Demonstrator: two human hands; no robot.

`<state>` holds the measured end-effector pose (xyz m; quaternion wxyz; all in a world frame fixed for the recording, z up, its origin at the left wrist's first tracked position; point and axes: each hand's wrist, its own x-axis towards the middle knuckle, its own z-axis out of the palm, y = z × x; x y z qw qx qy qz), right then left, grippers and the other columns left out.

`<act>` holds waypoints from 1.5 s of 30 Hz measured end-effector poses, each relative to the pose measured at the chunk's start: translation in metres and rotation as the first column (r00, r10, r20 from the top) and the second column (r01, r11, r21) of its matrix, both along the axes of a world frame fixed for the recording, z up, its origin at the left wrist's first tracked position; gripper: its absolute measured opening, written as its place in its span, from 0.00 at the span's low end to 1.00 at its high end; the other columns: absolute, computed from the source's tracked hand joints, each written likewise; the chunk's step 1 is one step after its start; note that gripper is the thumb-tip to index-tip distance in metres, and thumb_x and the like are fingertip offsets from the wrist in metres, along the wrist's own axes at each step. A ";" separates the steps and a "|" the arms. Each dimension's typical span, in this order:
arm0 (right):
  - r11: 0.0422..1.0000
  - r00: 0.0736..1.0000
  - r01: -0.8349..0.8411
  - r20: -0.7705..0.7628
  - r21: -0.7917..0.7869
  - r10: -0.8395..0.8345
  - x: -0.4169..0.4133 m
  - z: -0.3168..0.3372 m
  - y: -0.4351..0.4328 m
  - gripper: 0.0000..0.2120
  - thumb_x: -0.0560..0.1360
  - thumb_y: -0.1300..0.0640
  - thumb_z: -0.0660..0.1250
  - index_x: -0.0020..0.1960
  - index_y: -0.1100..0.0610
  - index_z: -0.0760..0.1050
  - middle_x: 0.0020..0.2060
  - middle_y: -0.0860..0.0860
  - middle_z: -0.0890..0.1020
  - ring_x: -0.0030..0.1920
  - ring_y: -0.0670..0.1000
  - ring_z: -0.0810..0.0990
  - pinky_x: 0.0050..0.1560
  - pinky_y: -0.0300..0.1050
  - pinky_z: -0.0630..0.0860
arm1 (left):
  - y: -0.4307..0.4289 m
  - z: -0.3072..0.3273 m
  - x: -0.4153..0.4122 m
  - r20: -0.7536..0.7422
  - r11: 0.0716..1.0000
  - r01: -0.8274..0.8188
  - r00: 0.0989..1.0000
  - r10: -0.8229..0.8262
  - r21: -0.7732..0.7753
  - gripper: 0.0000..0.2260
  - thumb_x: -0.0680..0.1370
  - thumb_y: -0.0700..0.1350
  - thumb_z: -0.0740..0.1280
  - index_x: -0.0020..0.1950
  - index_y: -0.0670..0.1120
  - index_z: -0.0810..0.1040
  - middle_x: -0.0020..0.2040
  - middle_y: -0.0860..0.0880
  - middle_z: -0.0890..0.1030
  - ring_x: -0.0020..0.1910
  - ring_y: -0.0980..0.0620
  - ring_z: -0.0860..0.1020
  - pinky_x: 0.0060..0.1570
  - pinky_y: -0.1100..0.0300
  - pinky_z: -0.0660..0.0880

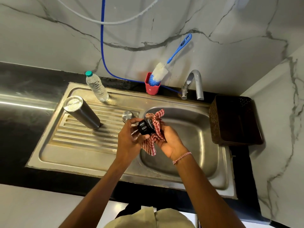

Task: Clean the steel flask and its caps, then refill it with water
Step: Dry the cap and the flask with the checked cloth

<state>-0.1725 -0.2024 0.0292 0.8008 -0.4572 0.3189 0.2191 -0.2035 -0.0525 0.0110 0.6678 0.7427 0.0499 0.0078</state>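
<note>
Above the sink basin [197,132], the left hand [130,140] grips the black cap [144,128] between curled fingers and thumb. The right hand [171,144] bunches a checked cloth [156,125] round the cap's far side. The steel flask [82,112] stands on the drainboard [79,139], well apart from both hands.

Flask [82,112] inverted — steel cap [128,115] nearby, black cap [144,128] held.
</note>
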 end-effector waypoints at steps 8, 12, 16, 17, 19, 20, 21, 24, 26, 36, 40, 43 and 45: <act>0.983 0.990 0.137 -0.037 0.124 -0.134 -0.008 -0.017 0.015 0.10 0.81 0.59 0.64 0.53 0.60 0.83 0.41 0.57 0.86 0.39 0.53 0.85 0.48 0.51 0.81 | 0.040 -0.025 -0.002 -0.198 0.974 -0.218 0.959 0.202 -0.065 0.27 0.72 0.36 0.79 0.69 0.46 0.77 0.61 0.49 0.83 0.56 0.55 0.84 0.53 0.61 0.82; 0.967 0.981 0.194 -0.030 0.165 -0.192 -0.010 -0.031 0.018 0.12 0.83 0.57 0.63 0.59 0.59 0.83 0.39 0.55 0.85 0.38 0.53 0.84 0.47 0.53 0.81 | 0.075 -0.044 0.000 -0.221 0.950 -0.251 0.931 0.289 0.186 0.27 0.71 0.40 0.81 0.68 0.50 0.76 0.57 0.52 0.83 0.51 0.56 0.84 0.51 0.60 0.82; 0.959 0.973 0.230 -0.015 0.164 -0.231 -0.009 -0.044 0.017 0.14 0.83 0.56 0.61 0.63 0.58 0.82 0.41 0.56 0.83 0.39 0.52 0.83 0.49 0.53 0.79 | 0.098 -0.063 0.009 -0.206 0.900 -0.131 0.950 0.234 0.417 0.23 0.71 0.43 0.81 0.64 0.49 0.79 0.53 0.50 0.84 0.49 0.54 0.84 0.51 0.58 0.82; 0.955 0.970 0.243 -0.017 0.171 -0.244 -0.009 -0.045 0.018 0.14 0.83 0.56 0.62 0.63 0.57 0.82 0.42 0.56 0.84 0.40 0.53 0.84 0.51 0.55 0.79 | 0.102 -0.068 0.012 -0.206 0.880 -0.075 0.959 0.192 0.469 0.23 0.71 0.43 0.81 0.63 0.49 0.80 0.53 0.50 0.85 0.50 0.53 0.84 0.52 0.58 0.82; 0.945 0.965 0.261 -0.039 0.200 -0.258 -0.007 -0.050 0.021 0.14 0.83 0.55 0.63 0.63 0.58 0.81 0.48 0.59 0.85 0.50 0.59 0.85 0.60 0.61 0.78 | 0.106 -0.077 0.018 -0.202 0.811 0.033 0.974 0.106 0.584 0.25 0.70 0.45 0.82 0.65 0.52 0.78 0.55 0.50 0.85 0.53 0.50 0.83 0.54 0.56 0.81; 0.942 0.965 0.264 -0.051 0.209 -0.259 -0.006 -0.051 0.023 0.14 0.82 0.54 0.63 0.64 0.58 0.81 0.52 0.60 0.85 0.56 0.62 0.83 0.63 0.63 0.76 | 0.106 -0.081 0.021 -0.205 0.767 0.080 0.976 0.068 0.636 0.28 0.69 0.46 0.82 0.67 0.54 0.76 0.57 0.50 0.84 0.54 0.49 0.83 0.55 0.55 0.80; 0.942 0.964 0.266 -0.063 0.207 -0.258 -0.005 -0.053 0.025 0.15 0.82 0.54 0.63 0.65 0.58 0.80 0.55 0.61 0.84 0.60 0.64 0.82 0.64 0.64 0.75 | 0.106 -0.084 0.024 -0.211 0.732 0.117 0.977 0.037 0.671 0.31 0.69 0.46 0.82 0.69 0.55 0.74 0.59 0.49 0.84 0.56 0.48 0.82 0.56 0.54 0.80; 0.944 0.961 0.274 -0.078 0.184 -0.264 -0.002 -0.056 0.030 0.17 0.81 0.52 0.64 0.67 0.58 0.79 0.59 0.61 0.82 0.58 0.62 0.82 0.59 0.60 0.79 | 0.100 -0.085 0.033 -0.228 0.685 0.173 0.974 -0.010 0.708 0.33 0.70 0.47 0.81 0.72 0.55 0.70 0.62 0.47 0.82 0.60 0.46 0.80 0.58 0.50 0.79; 0.946 0.962 0.273 -0.075 0.172 -0.264 0.000 -0.057 0.032 0.18 0.80 0.51 0.65 0.67 0.58 0.79 0.62 0.60 0.81 0.57 0.60 0.82 0.55 0.57 0.81 | 0.095 -0.086 0.039 -0.224 0.645 0.187 0.974 -0.025 0.741 0.33 0.71 0.48 0.80 0.73 0.55 0.70 0.64 0.47 0.81 0.61 0.45 0.80 0.57 0.49 0.79; 0.938 0.956 0.294 -0.057 0.181 -0.288 -0.004 -0.066 0.023 0.18 0.80 0.51 0.66 0.66 0.59 0.79 0.60 0.61 0.82 0.58 0.61 0.83 0.65 0.63 0.76 | 0.095 -0.094 0.056 -0.191 0.630 0.148 0.982 0.000 0.763 0.37 0.71 0.62 0.77 0.75 0.52 0.68 0.71 0.48 0.75 0.63 0.46 0.78 0.56 0.49 0.81; 0.932 0.948 0.316 -0.035 0.176 -0.315 -0.007 -0.063 0.014 0.19 0.80 0.52 0.66 0.67 0.59 0.78 0.60 0.60 0.83 0.59 0.62 0.83 0.65 0.64 0.75 | 0.090 -0.093 0.090 -0.154 0.623 0.130 0.988 -0.016 0.772 0.40 0.70 0.58 0.79 0.76 0.48 0.66 0.71 0.44 0.73 0.63 0.41 0.78 0.55 0.47 0.81; 0.928 0.943 0.333 -0.042 0.165 -0.331 -0.009 -0.062 0.007 0.18 0.80 0.51 0.66 0.66 0.59 0.79 0.60 0.60 0.83 0.57 0.60 0.84 0.61 0.61 0.78 | 0.080 -0.093 0.116 -0.226 0.508 0.237 0.970 -0.083 0.828 0.46 0.68 0.56 0.81 0.79 0.49 0.61 0.72 0.41 0.71 0.64 0.37 0.76 0.56 0.43 0.79; 0.923 0.937 0.348 -0.045 0.162 -0.345 -0.011 -0.059 0.002 0.17 0.81 0.52 0.66 0.65 0.60 0.79 0.58 0.59 0.84 0.53 0.59 0.86 0.53 0.57 0.82 | 0.074 -0.092 0.128 -0.307 0.434 0.342 0.940 -0.150 0.834 0.44 0.69 0.53 0.81 0.80 0.52 0.61 0.73 0.41 0.69 0.65 0.37 0.74 0.57 0.43 0.78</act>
